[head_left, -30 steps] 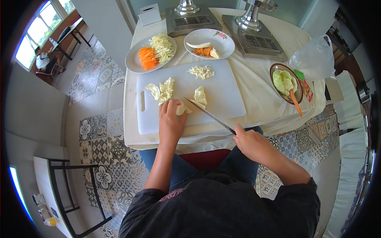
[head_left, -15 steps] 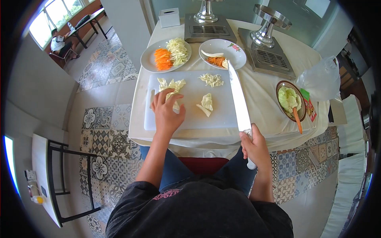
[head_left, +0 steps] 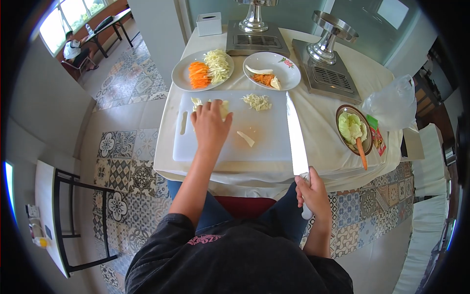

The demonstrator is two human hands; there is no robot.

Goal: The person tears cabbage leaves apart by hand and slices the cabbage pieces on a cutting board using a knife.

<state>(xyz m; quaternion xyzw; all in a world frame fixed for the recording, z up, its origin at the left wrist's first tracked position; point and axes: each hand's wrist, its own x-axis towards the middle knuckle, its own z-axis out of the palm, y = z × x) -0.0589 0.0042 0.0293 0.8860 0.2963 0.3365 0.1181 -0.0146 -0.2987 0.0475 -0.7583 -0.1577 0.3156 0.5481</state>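
Plainly, from the head view, the bare right hand (head_left: 313, 192) is wrapped round the pale handle of a long, smooth steel knife (head_left: 296, 134), fingers and thumb pressed together on it; the bright blade points away from the body, slightly tilted, along the right edge of a flat white plastic cutting board (head_left: 264, 144). The bare left hand (head_left: 210, 122), back upward, lies over crinkled pale cabbage leaves (head_left: 224, 109) on the left part of the board; its thumb stands out from the bent fingers, and whether they pinch the leaves I cannot tell, since the hand covers them. Near the middle of the board lies a flat, tapering pale cabbage strip (head_left: 246, 138); beyond it sits a loose heap of fine whitish shreds (head_left: 257, 102). Behind the board stand a glossy white plate (head_left: 182, 81), bearing thin orange carrot sticks (head_left: 199, 75) beside stringy pale-green cabbage shreds (head_left: 217, 66), and a white flower-printed dish (head_left: 293, 78); creamy, softly creased tablecloth (head_left: 313, 108) spreads beneath.
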